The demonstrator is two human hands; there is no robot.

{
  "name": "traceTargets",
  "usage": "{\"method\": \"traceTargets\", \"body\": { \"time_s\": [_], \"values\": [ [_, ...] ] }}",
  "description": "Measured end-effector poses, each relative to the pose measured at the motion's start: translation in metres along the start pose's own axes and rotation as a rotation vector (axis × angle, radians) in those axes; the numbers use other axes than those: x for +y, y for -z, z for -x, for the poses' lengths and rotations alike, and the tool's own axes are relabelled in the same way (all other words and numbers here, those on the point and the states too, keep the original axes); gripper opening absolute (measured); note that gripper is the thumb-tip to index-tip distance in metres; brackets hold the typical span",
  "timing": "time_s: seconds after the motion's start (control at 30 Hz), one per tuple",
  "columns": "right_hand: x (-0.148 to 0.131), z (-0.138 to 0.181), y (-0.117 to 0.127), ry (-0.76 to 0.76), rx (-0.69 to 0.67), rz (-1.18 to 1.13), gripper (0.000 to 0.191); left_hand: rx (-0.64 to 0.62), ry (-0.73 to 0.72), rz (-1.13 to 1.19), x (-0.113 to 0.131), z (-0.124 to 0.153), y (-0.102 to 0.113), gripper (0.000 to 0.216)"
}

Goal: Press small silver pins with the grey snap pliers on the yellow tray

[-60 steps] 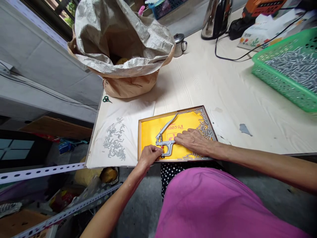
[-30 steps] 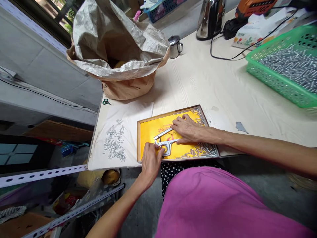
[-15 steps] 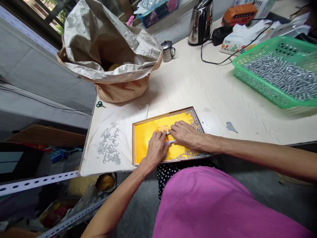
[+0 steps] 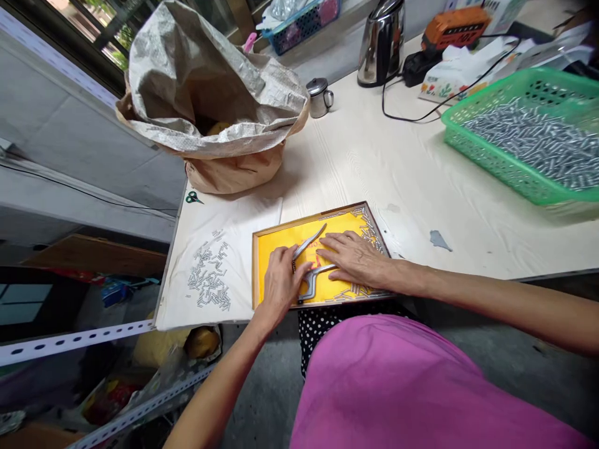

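A grey metal pliers-like tool [image 4: 315, 278] with two spread handles lies over the yellow sheet in a shallow tray [image 4: 254, 268]. My left hand [image 4: 281, 277] is closed around its head end, which the fingers partly cover. What sits in the tool's jaws, if anything, is hidden. My right hand [image 4: 358, 259] rests at the right, fingers stretched out and apart, its fingers beside the tip of the lower handle. Small silvery metal pins [image 4: 369, 231] line the tray's right and front edges. More loose pins [image 4: 208, 274] are spread on a white cloth [image 4: 243, 249] to the left.
A green basket [image 4: 496, 168] full of silvery pins stands at the right. Behind the tray are a big open sack [image 4: 234, 165], a metal cup [image 4: 319, 100] and a kettle [image 4: 380, 47]. Small scissors [image 4: 193, 197] lie at the table's left edge. A black cable [image 4: 412, 120] crosses the back.
The tool's handles have spread apart. My left hand has shifted slightly left, and my right hand has come off the upper handle, its fingers loosening and spreading.
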State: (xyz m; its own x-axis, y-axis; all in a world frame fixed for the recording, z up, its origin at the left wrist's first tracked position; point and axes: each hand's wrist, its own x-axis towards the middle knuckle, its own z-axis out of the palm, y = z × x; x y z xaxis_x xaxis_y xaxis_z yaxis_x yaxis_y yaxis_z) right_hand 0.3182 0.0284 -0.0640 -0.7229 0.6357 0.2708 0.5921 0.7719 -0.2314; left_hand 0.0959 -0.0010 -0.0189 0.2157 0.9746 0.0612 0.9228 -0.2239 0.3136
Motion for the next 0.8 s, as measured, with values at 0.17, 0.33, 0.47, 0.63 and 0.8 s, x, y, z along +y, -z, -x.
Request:
{"method": "traceTargets", "body": {
  "time_s": [0.17, 0.33, 0.47, 0.63, 0.8],
  "values": [
    [-0.008, 0.0, -0.014, -0.046, -0.035, -0.048, 0.019, -0.243, 0.381, -0.115, -0.002, 0.02, 0.017, 0.042],
    [-0.012, -0.004, -0.022, -0.004, -0.021, 0.0, 0.012, -0.458, 0.531, 0.038, -0.004, 0.022, 0.009, 0.041],
    [-0.01, -0.003, -0.021, 0.001, -0.01, 0.022, 0.011, -0.452, 0.487, 0.122, -0.02, 0.023, 0.008, 0.03],
    [-0.006, -0.001, -0.022, -0.01, 0.04, -0.009, 0.01, -0.226, 0.394, 0.203, -0.005, 0.036, 0.031, 0.02],
    [-0.008, 0.0, -0.025, -0.009, 0.092, 0.001, 0.012, 0.117, 0.084, 0.473, 0.03, 0.023, 0.057, 0.033]
  ]
}}
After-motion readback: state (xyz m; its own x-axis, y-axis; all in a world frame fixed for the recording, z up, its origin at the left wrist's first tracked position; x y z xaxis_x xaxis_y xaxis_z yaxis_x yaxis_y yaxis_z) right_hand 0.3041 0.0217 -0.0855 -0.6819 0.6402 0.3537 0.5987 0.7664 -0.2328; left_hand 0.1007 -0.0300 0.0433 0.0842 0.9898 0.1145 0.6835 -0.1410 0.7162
